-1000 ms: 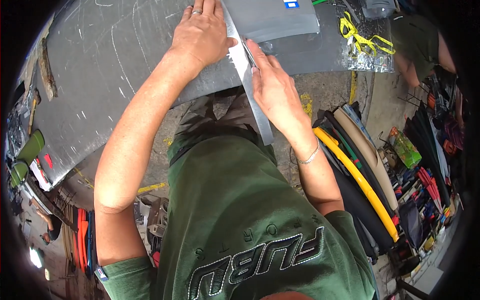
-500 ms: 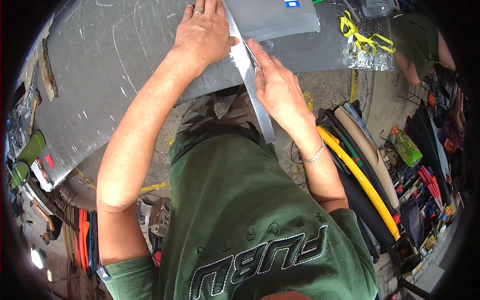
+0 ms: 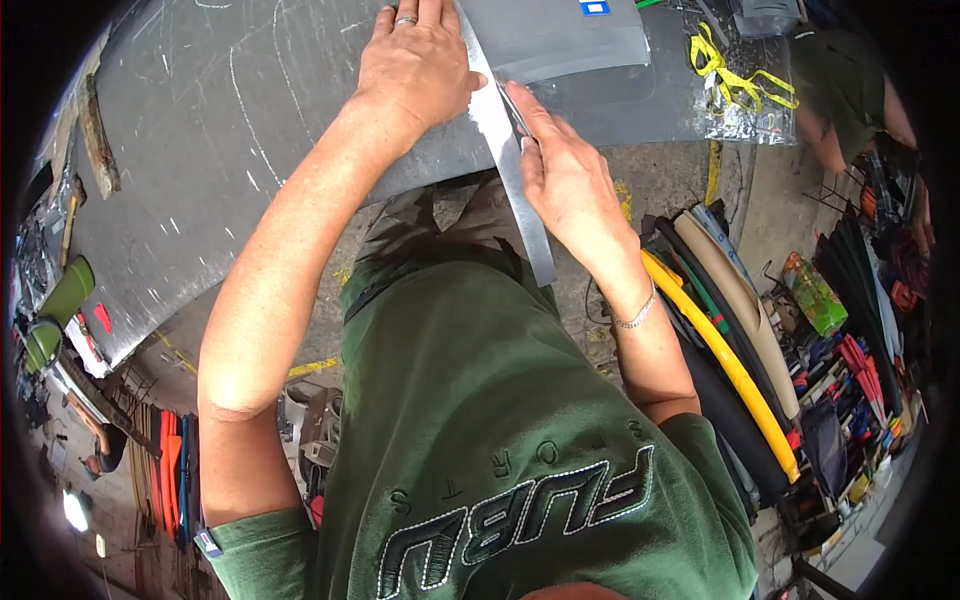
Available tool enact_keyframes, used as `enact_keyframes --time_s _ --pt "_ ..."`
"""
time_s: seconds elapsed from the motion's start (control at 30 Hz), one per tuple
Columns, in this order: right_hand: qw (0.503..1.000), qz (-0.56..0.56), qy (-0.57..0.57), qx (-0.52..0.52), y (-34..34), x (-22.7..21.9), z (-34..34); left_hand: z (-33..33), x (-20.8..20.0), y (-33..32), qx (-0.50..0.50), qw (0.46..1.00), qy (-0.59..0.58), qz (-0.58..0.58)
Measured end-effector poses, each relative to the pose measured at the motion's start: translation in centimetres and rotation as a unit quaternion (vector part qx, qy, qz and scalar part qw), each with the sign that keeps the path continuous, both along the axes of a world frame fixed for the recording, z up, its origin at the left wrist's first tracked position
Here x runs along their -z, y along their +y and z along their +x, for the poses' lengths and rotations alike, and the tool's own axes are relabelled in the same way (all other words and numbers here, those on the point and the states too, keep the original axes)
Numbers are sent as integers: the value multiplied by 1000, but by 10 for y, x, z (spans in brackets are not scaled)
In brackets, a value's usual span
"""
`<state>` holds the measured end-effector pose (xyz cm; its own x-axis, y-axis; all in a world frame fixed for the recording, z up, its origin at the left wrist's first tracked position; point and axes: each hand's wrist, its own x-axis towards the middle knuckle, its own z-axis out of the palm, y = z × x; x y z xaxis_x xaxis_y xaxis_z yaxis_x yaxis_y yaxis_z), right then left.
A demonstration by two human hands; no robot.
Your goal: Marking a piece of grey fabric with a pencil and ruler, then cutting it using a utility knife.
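A long metal straightedge (image 3: pixel 507 150) lies slantwise over the grey worktable (image 3: pixel 200 160), its near end sticking out past the table's edge toward my body. My left hand (image 3: pixel 418 75) rests flat beside and partly on it, fingers stretched forward and thumb on the metal. In my right hand (image 3: pixel 570 185) is a slim metal tool (image 3: pixel 516 115), pinched between thumb and index finger along the straightedge's right side. Its tip is too small to make out. To the right of the straightedge lies a clear plastic sheet (image 3: pixel 580 55) with a small blue label.
A yellow tape measure (image 3: pixel 735 75) lies on a clear plastic bag at the table's right. Rolls of material, one yellow (image 3: pixel 740 380) and one beige (image 3: pixel 745 305), stand to my right. Another person (image 3: pixel 845 95) is at the far right. A wooden strip (image 3: pixel 96 135) lies at the left.
The view has shifted slightly, so the scene sits a little further right. Both hands keep nearly the same places at the straightedge, with the slim tool still in my right hand.
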<state>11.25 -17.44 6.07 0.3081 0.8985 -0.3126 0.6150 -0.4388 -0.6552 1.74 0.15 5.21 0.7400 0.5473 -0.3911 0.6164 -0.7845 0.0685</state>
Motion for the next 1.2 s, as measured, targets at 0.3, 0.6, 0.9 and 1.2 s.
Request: enact_keyframes --time_s 0.3,0.6,0.9,1.2 --pt "1000 4 -25 -4 -3 4 -2 6 -4 -1 -6 999 32 -1" --pt "1000 18 -14 -7 -4 6 -1 -13 48 1 28 986 -124 105" --pt "1000 21 -4 -7 -6 10 4 10 -8 -2 -7 1000 24 -16" --pt "932 -38 351 86 -6 -25 40 -18 38 3 12 998 -53 15"
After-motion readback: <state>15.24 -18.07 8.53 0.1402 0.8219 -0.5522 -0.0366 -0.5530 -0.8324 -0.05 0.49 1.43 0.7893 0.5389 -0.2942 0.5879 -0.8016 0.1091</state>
